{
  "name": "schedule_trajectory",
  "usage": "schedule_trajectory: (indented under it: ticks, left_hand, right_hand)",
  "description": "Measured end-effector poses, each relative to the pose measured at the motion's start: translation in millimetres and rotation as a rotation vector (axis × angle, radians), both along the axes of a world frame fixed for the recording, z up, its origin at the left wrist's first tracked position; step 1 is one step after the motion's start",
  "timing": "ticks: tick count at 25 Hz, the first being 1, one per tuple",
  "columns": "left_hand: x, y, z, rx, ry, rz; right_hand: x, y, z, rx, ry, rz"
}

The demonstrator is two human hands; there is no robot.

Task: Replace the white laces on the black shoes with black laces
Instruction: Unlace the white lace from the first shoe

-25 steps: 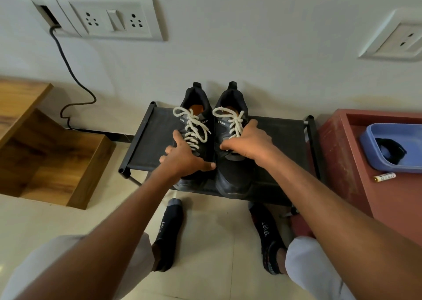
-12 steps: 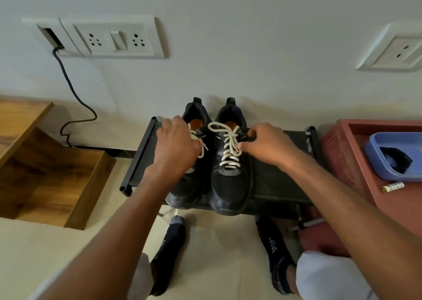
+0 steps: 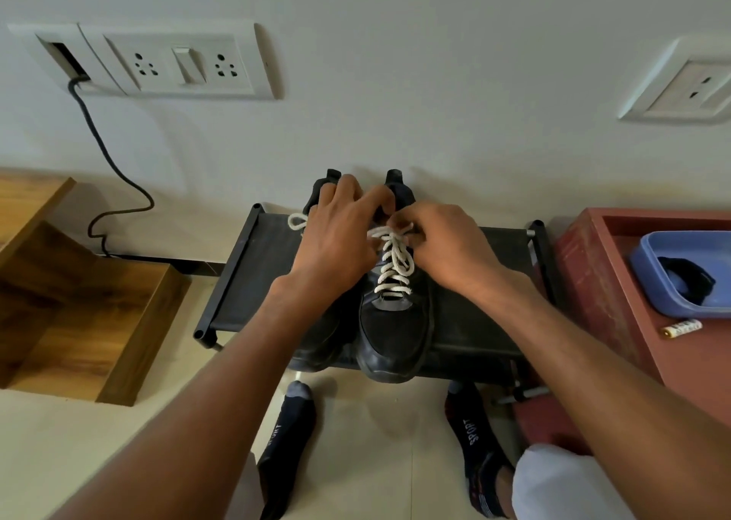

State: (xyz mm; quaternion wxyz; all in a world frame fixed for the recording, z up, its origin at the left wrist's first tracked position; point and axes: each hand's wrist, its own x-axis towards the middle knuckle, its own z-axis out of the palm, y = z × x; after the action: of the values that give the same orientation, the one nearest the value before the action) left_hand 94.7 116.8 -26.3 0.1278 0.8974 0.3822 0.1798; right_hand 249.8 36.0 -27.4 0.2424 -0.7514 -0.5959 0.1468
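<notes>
Basically, step: undoing the knot atop the right-hand black shoe point(image 3: 395, 321)
Shoes: two, side by side on the low black rack point(image 3: 253, 282), heels to the wall — toes face the person for reach
White laces point(image 3: 393, 266): one per shoe, both threaded; no black laces plainly visible
Left hand point(image 3: 336, 242): over the left shoe, fingers curled at the knot — exact grasp hidden
Right hand point(image 3: 447, 250): fingertips pinching lace at the knot

"SPORT" on right sock point(image 3: 472, 432); same word, partly legible, on left sock point(image 3: 286, 432).
</notes>
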Motion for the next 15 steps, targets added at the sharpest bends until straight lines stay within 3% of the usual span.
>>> schedule_trajectory:
  ticks: [5,10,15]
  left_hand:
    - [3,-3,-1,-0.106,0.036,-0.139]
    - [12,-9,-4,-0.036,0.093,-0.150]
    - [14,2,-3,-0.162,-0.151,-0.070]
  right_hand:
    - [7,2,-2,-0.022,0.014,-0.100]
    - [15,1,-2,-0.079,0.094,-0.129]
    - [12,2,4,-0.085,0.103,-0.101]
